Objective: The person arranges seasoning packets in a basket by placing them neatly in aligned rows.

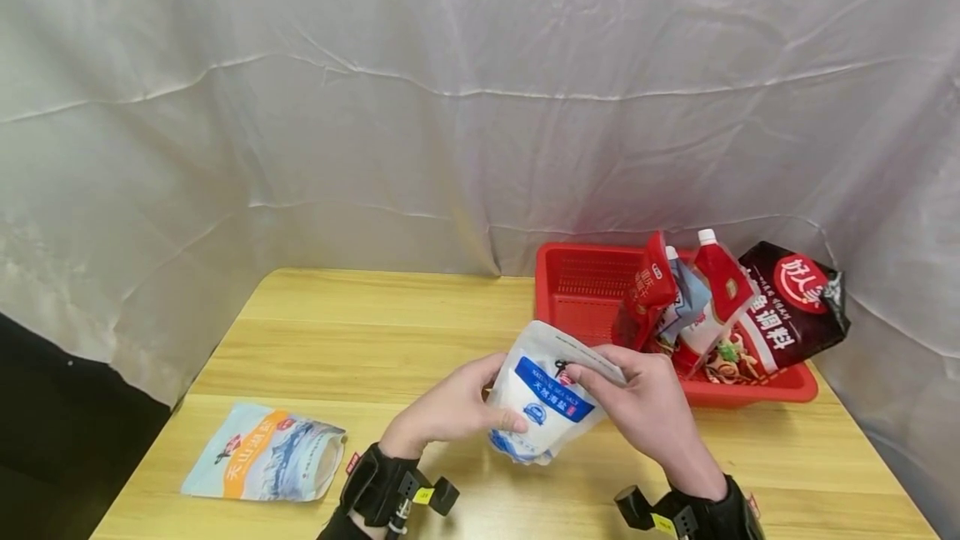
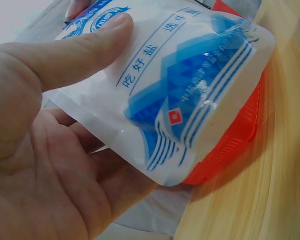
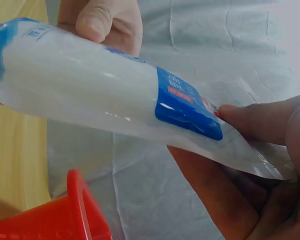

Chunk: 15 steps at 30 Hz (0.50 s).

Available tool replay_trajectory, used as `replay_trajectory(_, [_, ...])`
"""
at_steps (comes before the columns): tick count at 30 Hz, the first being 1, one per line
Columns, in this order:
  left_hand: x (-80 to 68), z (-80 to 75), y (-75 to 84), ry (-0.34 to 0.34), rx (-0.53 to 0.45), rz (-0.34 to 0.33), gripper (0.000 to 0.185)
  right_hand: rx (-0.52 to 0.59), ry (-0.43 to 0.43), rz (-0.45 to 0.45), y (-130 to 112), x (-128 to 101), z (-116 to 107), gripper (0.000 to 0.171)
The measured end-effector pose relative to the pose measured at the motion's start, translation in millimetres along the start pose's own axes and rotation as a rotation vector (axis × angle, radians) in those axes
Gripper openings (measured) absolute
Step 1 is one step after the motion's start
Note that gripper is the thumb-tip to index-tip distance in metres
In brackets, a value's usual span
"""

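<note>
1. White-and-blue salt pouch [image 1: 542,402]: held above the tabletop [image 1: 315,332], between both hands, just in front of the red basket [image 1: 585,290].
2. Left hand [image 1: 450,411]: its grip grasps the pouch's lower part, thumb pressed on the printed face, fingers behind.
3. Right hand [image 1: 645,407]: its grip pinches the pouch's top edge between thumb and fingers.
4. Red basket: beyond the right hand, at the tabletop's far right corner; holds a red spouted sauce pouch [image 1: 651,286], a second red pouch with white cap [image 1: 716,282] and a dark seasoning bag [image 1: 795,307], all leaning.
5. Flat orange-and-blue pouch [image 1: 266,452]: lies on the tabletop, well to the left of the left hand.
6. White cloth backdrop [image 1: 450,107]: behind everything.
</note>
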<state>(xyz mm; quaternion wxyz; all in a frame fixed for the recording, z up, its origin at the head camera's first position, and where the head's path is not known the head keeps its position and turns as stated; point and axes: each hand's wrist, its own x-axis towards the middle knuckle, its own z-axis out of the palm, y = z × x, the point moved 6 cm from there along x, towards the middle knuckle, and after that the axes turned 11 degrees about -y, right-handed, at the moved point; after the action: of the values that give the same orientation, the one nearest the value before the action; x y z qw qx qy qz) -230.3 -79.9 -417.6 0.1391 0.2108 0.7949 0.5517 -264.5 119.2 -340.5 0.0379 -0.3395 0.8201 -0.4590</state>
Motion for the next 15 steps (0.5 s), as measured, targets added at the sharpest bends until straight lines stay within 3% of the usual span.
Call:
replay_trajectory(7, [-0.8, -3.0, 1.5, 0.000, -0.050, 0.037, 0.050, 0.053, 0.094, 0.053, 0, -3, -5, 0.014])
replay_trajectory(15, [-1.7, -13.5, 3.4, 0.118, -0.083, 0.121, 0.049, 0.149, 0.138, 0.110, -1, 0, -24, 0.026])
